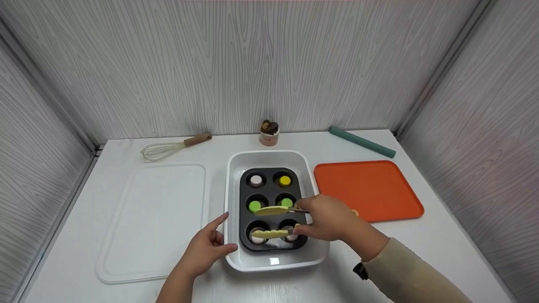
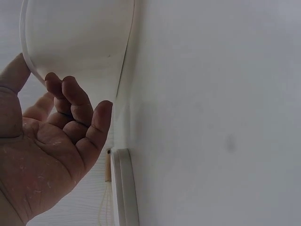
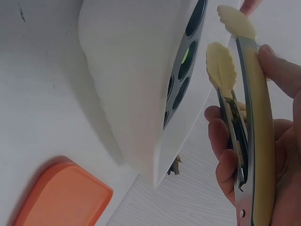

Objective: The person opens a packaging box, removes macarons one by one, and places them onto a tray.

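My right hand [image 1: 330, 216] grips yellow-tipped tongs [image 3: 261, 127], fingers on one arm and thumb on the other. Their two scalloped tips are spread apart over a dark muffin tin [image 1: 269, 170]. Inside the tin's cups stand small round pieces: a yellow one [image 1: 285, 181], two green ones, a whitish one [image 1: 256, 181] at the back left, and pale ones partly hidden by the tongs in front. A deep white tub [image 1: 276, 266] surrounds the tin. At the tub's left rim, my left hand [image 1: 206, 248] touches with thumb and index finger spread; its other fingers bend loosely.
Left of the tub lies a white lid [image 1: 156, 223], with a whisk [image 1: 174, 147] behind it. An orange tray [image 1: 366, 189] lies on the right, near a green rolled stick [image 1: 362, 142]. A small cupcake [image 1: 269, 132] stands behind the tub by the wall.
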Demonstrator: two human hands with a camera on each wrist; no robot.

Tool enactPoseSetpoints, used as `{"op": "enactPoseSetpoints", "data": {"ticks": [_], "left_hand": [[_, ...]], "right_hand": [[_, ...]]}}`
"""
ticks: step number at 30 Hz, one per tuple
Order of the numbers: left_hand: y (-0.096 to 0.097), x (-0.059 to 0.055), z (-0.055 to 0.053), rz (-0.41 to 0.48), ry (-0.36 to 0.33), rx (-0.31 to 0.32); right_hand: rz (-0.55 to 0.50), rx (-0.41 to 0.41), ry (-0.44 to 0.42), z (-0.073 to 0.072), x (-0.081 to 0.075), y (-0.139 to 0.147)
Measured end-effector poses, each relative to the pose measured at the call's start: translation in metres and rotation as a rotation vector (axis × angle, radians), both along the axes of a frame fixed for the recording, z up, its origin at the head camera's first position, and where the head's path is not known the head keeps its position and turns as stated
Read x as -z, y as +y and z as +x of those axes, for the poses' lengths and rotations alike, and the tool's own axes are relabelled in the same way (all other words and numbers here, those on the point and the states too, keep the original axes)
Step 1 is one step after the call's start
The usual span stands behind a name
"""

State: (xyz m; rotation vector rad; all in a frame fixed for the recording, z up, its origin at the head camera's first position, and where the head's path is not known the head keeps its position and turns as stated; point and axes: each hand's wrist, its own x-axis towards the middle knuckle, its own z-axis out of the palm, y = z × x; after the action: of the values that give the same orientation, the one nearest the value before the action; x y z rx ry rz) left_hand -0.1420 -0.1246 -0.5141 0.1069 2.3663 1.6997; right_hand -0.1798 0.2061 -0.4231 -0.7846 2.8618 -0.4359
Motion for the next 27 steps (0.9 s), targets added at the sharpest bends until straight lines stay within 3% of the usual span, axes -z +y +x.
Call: {"op": "enactPoseSetpoints", "data": {"ticks": [11,27], "left_hand": [[0.000,0.002,0.000,0.023,0.015,0.007],[-0.001,0.002,0.001,0.030,0.002,0.015]], "right_hand": [[0.140,0.012,-0.025,0.001,-0.002,-0.018],[0.187,-0.024,0.053,-0.002,-0.002,-0.025]]}}
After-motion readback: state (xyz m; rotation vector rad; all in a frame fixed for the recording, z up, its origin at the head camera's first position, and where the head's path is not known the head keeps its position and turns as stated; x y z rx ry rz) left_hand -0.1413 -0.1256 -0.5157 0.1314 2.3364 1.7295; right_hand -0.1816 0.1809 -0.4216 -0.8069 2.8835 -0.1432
